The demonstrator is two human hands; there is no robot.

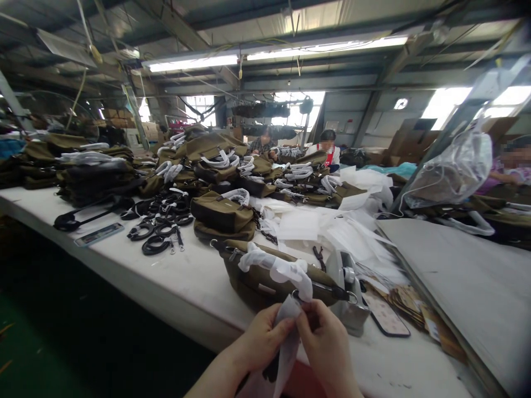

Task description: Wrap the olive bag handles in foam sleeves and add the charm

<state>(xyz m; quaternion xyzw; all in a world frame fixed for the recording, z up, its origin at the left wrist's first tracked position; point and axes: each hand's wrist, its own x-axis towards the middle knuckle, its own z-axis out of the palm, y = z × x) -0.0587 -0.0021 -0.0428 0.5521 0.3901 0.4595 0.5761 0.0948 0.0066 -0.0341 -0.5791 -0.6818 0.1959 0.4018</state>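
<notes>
An olive-green handbag [249, 282] with a zipper and metal rings lies at the table's front edge. White wrapping [286, 271] covers its handle. Just below the handle's right end, my left hand [265, 334] pinches a strip of thin white wrapping sheet [286, 348] between thumb and fingers. My right hand [326, 337] is closed at the top of the same strip, close to a ring on the bag. Its fingertips are partly hidden, so I cannot tell exactly what they grip there. The lower part of the strip hangs down toward me, with something dark behind it.
A metal tape dispenser [348, 293] stands right of the bag, beside a phone [385, 315] and brown cards [415, 309]. White sheets [298, 225] lie behind. Coiled black straps [157, 243], another phone [99, 234] and piled bags [224, 215] are to the left. Several people work farther back.
</notes>
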